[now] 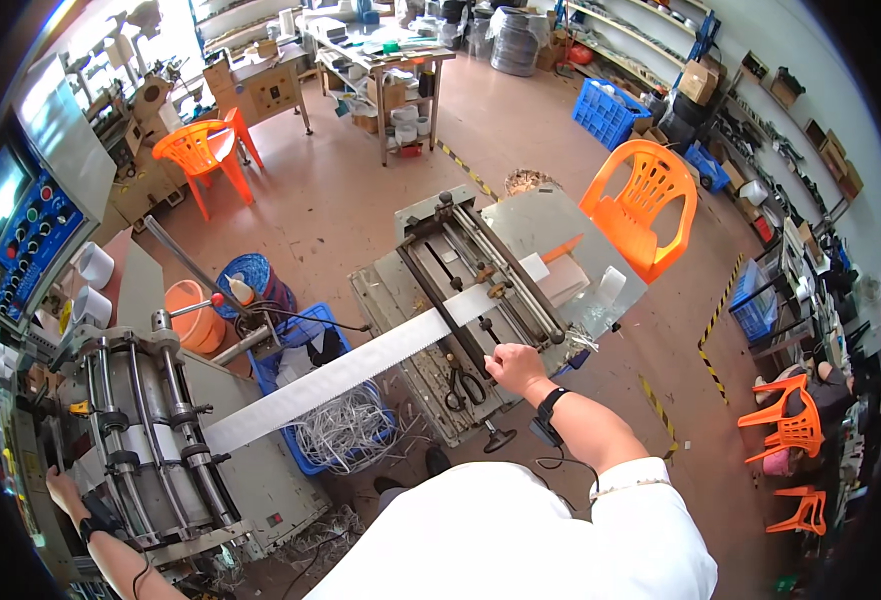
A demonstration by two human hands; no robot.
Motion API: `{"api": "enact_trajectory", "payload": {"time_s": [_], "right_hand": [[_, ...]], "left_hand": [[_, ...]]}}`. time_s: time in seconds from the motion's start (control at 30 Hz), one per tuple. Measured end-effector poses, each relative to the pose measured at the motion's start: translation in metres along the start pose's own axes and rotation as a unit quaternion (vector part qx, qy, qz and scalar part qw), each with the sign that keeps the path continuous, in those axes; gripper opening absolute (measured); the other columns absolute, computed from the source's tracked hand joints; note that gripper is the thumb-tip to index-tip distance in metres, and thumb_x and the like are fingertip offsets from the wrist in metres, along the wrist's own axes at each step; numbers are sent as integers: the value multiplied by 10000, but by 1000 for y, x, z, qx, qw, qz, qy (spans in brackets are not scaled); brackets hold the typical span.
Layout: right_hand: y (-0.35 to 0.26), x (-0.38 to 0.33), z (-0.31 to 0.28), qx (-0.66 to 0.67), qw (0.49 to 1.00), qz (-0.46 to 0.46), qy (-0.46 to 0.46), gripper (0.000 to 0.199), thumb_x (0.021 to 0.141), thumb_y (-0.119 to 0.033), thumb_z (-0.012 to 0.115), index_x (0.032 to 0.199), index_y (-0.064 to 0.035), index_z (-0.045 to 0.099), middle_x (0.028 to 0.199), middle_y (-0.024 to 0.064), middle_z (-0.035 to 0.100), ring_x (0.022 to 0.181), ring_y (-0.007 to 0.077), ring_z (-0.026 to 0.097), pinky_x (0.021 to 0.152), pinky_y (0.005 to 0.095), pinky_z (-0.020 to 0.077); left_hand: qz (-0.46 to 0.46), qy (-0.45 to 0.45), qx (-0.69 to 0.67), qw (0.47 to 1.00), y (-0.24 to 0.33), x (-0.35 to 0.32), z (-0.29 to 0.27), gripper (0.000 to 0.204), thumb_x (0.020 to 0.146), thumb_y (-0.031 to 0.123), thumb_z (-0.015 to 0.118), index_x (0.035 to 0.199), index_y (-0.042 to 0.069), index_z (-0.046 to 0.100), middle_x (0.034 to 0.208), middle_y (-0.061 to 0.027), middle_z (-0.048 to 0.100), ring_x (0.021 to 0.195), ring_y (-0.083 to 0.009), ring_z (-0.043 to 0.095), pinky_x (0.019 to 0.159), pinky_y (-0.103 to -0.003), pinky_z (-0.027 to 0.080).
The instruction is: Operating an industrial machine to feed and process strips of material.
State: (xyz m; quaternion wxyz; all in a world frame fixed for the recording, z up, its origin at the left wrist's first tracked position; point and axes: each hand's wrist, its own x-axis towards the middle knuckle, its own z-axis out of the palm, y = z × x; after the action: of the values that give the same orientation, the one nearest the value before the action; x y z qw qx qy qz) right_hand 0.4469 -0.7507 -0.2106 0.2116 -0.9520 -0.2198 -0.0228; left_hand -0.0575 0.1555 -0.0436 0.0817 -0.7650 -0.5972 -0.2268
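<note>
The right hand [516, 368] curls at the near end of a dark bar [469, 343]; the left hand [64, 492] is beside the roller machine [166, 470]; whether either grips anything, I cannot tell. Between them runs a white strip [341, 372]; feeding it seems in hand, next calling for straight alignment. Left of the right hand, a blue crate [299, 453] holds tangled trimmings [346, 428].

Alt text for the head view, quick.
A white strip stretches between a roller machine, left, and a second machine, right. The left hand is at the roller machine, the right hand at the second machine's dark bar. Pale scraps lie tangled in a blue crate.
</note>
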Motion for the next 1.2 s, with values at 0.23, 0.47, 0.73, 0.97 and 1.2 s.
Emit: {"api": "enact_trajectory", "payload": {"time_s": [0.23,0.47,0.73,0.97,1.2], "right_hand": [[-1,3,8,22,1000,-10,5,296,816,-315,628,647,-75,594,680,123,624,677,327,619,630,427,495],[-12,10,16,8,999,-31,23,337,793,-325,641,612,-52,561,652,164,584,631,369,580,558,462,443],[10,-3,16,1,998,-68,8,304,814,-216,646,634,-17,502,634,182,538,621,382,544,573,472,427],[1,2,13,4,999,-35,-3,324,840,-216,644,653,5,497,617,189,534,604,385,542,570,454,424],[-2,2,12,-22,1000,-9,-19,312,848,-215,629,663,3,506,631,193,539,616,383,542,581,464,419]], "left_hand": [[51,15,-379,924,-23,23,19,322,902,80,536,1213,41,606,932,-92,646,699,-124,581,580,-260,497],[33,-29,-121,992,106,-86,-105,396,867,408,634,1014,47,707,885,-120,711,800,-229,673,721,-358,512],[-26,-97,-94,991,113,-100,-78,254,738,207,649,969,175,750,902,-146,707,878,-314,681,818,-383,527],[-105,-154,-148,971,128,-117,-97,391,754,96,558,1100,196,709,1078,-179,668,1007,-338,643,856,-393,515],[-108,-139,-107,979,111,-116,-80,370,778,98,543,1087,207,716,1076,-174,671,1043,-331,633,852,-392,515]]}}
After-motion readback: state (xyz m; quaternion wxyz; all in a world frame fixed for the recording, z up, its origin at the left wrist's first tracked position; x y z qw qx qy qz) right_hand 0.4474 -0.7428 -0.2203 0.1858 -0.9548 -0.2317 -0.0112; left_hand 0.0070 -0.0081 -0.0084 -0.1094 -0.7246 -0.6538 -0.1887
